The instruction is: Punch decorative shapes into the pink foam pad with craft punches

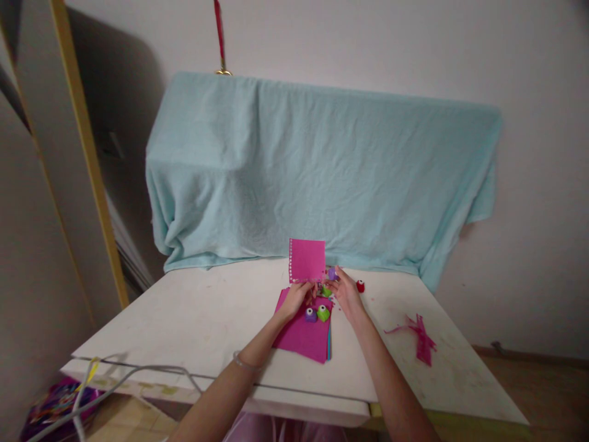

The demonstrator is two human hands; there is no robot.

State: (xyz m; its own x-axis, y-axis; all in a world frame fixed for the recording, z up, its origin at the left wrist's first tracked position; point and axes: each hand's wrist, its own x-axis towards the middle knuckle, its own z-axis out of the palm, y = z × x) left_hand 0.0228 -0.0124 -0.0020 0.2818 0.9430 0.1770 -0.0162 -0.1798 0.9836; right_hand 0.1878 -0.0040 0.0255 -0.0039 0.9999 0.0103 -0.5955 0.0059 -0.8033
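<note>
White table [197, 313]: one, with the paper and punches laid near its middle.
Light-blue cloth [331, 159]: one, draped behind the table.
Paper stack [299, 341]: one, pink on top, blue edges shown at the right; its sheets cannot be counted.
Pink scraps [426, 344]: one loose heap, left at the right.
Pink sheet [308, 259]: one, held up above the stack's far edge, holes punched along its left and lower edges.
Left hand [298, 299]: nearly closed, the sheet's lower edge pinched.
Right hand [346, 293]: half curled, a purple punch [332, 274] grasped.
Other punches: four seen; one purple [310, 315] and two green [323, 314], one red [360, 286].
</note>
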